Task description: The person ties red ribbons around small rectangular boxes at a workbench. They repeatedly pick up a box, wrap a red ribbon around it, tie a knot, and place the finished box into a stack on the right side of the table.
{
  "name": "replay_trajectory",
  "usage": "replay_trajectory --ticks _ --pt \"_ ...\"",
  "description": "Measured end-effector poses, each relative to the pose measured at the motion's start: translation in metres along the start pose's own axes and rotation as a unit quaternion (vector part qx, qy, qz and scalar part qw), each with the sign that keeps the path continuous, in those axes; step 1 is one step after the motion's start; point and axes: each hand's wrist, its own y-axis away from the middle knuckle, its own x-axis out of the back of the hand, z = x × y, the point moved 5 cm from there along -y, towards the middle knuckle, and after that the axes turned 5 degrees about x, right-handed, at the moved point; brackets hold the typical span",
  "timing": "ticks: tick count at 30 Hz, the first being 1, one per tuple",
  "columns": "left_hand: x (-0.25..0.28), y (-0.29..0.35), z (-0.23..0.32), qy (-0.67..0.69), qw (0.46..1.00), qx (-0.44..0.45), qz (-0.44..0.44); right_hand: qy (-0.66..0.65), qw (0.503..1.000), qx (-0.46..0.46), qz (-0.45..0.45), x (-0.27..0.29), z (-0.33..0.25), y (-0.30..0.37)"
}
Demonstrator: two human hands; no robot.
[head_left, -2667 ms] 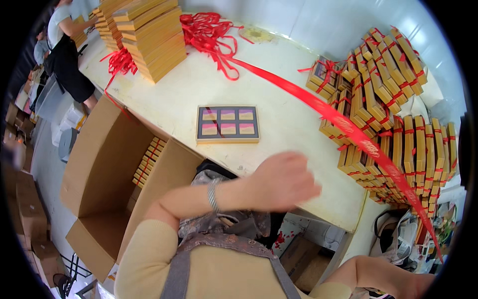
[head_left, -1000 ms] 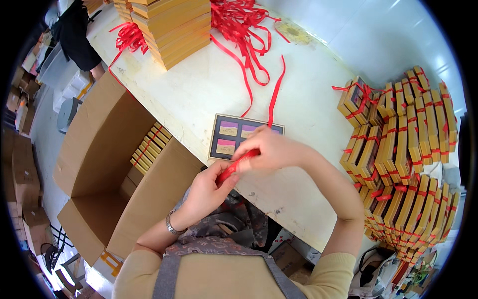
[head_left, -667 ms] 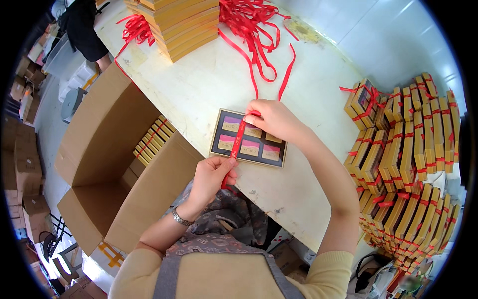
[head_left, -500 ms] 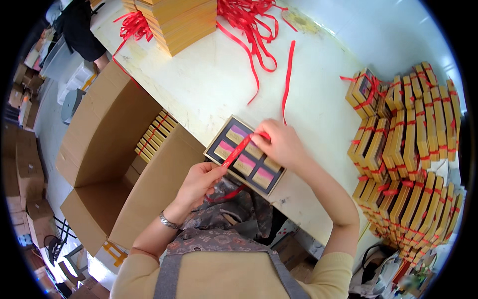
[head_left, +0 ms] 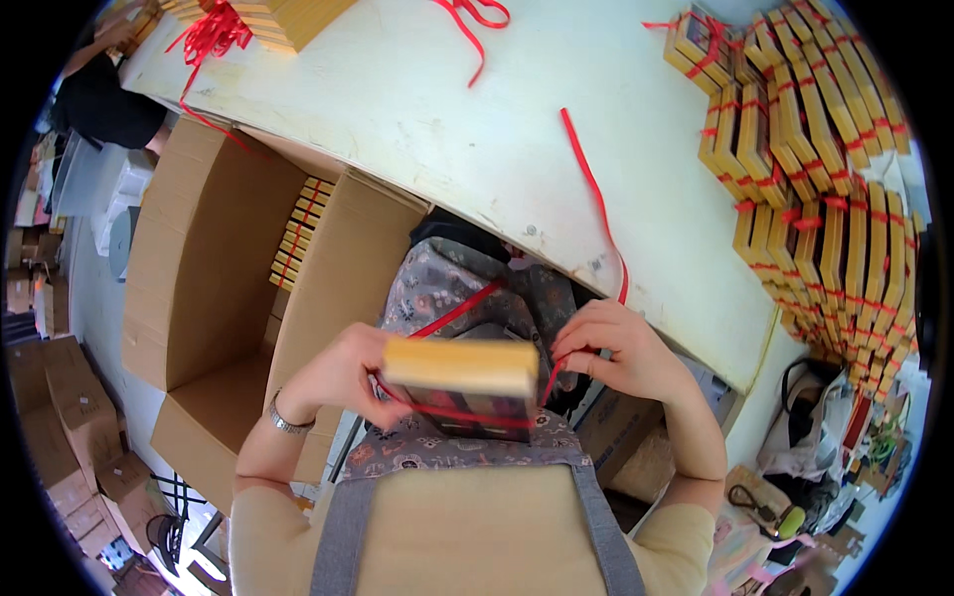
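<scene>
A gold-edged flat box is tilted up on edge in front of my apron, a little blurred. My left hand grips its left end, together with the ribbon there. Across the box's dark face runs a red ribbon. My right hand pinches the ribbon just off the box's right end, and a long tail trails from it onto the table. Another stretch of red ribbon slants over my lap behind the box. The box's far side is hidden.
An open carton stands at my left with several ribboned boxes inside. On the white table, stacks of ribboned boxes fill the right side. Unribboned gold boxes and a ribbon bundle lie far left. Another person is beyond.
The box has left the table edge for the space before my apron and turned up on edge. The ribbon now passes around it, and both hands have moved closer to my body.
</scene>
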Motion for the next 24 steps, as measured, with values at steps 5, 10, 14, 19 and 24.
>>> replay_trajectory --ticks 5,10,14,19,24 --pt "-0.04 -0.014 0.07 -0.257 0.939 -0.19 -0.125 -0.238 0.962 0.09 -0.104 -0.063 -0.015 0.013" --pt "-0.052 0.011 0.087 -0.386 0.872 -0.253 -0.161 -0.19 0.975 0.111 -0.026 -0.073 -0.041 0.035" --pt "-0.043 0.003 0.085 -0.359 0.883 -0.218 -0.211 -0.181 0.978 0.096 -0.038 -0.073 -0.043 0.04" --pt "-0.023 -0.016 0.086 -0.31 0.923 -0.136 -0.183 -0.145 0.984 0.096 -0.044 -0.073 -0.041 0.039" --pt "-0.028 -0.02 0.09 -0.334 0.919 -0.162 -0.133 -0.158 0.983 0.083 -0.049 -0.07 -0.041 0.036"
